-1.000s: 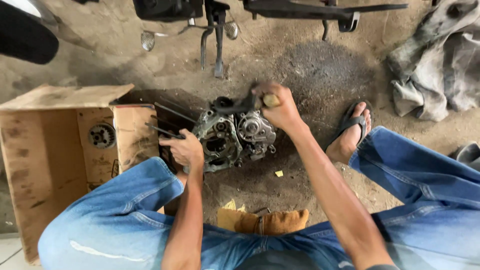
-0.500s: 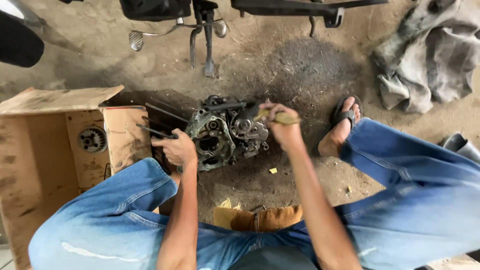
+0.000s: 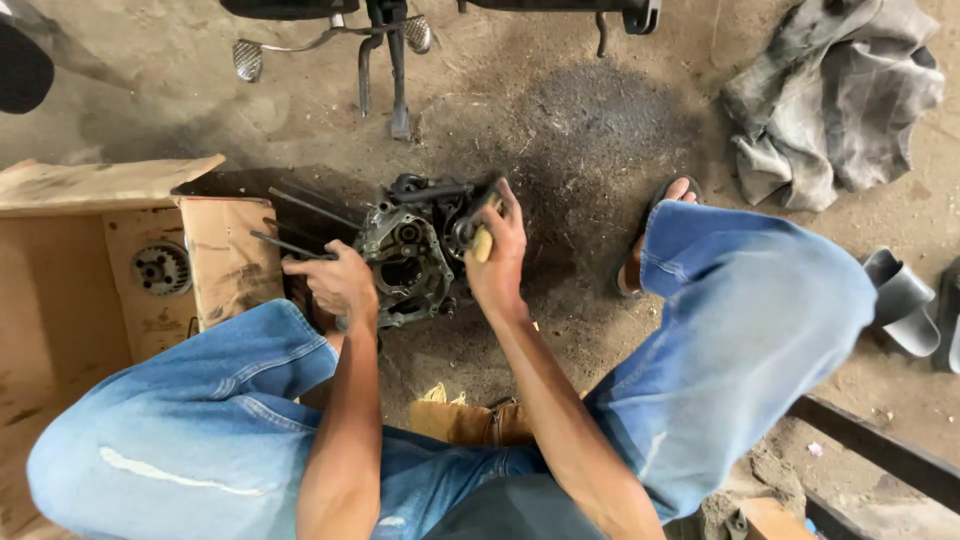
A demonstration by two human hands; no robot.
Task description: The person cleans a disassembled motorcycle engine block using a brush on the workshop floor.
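A greasy metal engine case (image 3: 408,258) with long studs sticking out to the left lies on the dirt floor between my knees. My left hand (image 3: 335,283) grips its left side near the studs. My right hand (image 3: 497,252) is closed around a tool with a yellowish wooden handle (image 3: 482,243), its head pressed against the right part of the engine. Both my legs are in blue jeans; my right foot in a sandal (image 3: 650,240) rests beside the engine.
An open cardboard box (image 3: 110,250) at the left holds a round gear part (image 3: 160,268). A motorcycle stand and footpeg (image 3: 385,60) are behind the engine. A grey rag pile (image 3: 830,100) and grey slippers (image 3: 905,305) lie at the right.
My right hand with the tool has moved left and down onto the engine's right side. The view shifted; my right knee now rises higher in frame.
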